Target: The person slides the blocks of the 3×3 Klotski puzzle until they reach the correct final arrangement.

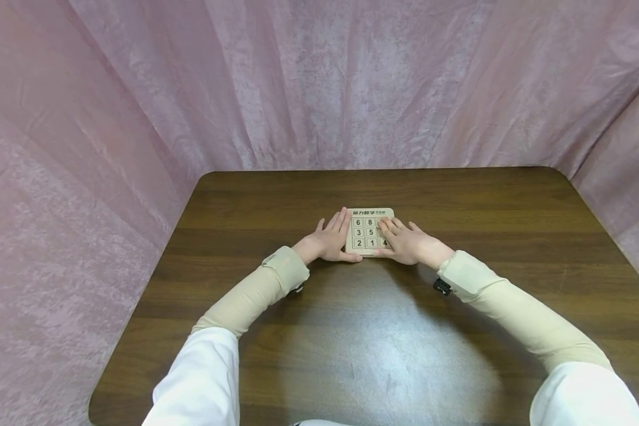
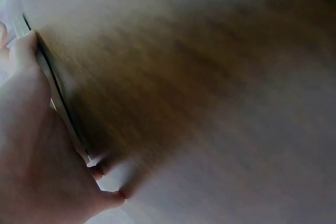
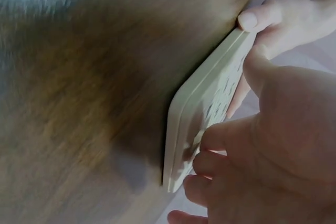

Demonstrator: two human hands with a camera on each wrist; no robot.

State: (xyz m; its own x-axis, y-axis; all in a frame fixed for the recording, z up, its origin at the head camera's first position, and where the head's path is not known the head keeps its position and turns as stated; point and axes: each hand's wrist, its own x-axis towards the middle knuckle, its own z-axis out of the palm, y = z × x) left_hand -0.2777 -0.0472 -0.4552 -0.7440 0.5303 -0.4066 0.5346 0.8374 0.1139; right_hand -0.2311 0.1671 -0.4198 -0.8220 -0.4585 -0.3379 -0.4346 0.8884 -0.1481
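Note:
A pale number slide puzzle [image 1: 370,212] lies flat on the table, its header strip at the far side. Tiles 6, 8, 3, 5, 2, 1 and 4 show in rows. My left hand [image 1: 330,239] rests against the puzzle's left edge with fingers extended, its thumb along the near edge. From the right, my right hand [image 1: 407,244] reaches over the puzzle, fingertips on the right column, thumb at the near edge. That hand hides part of this column. In the right wrist view, the fingers [image 3: 210,163] lie close over the puzzle face [image 3: 181,129].
The brown wooden table [image 1: 277,201] has rounded corners and a bright reflection in front of the hands. A pink curtain [image 1: 319,89] hangs behind and beside it. A black wrist device [image 1: 442,287] sits under the right cuff.

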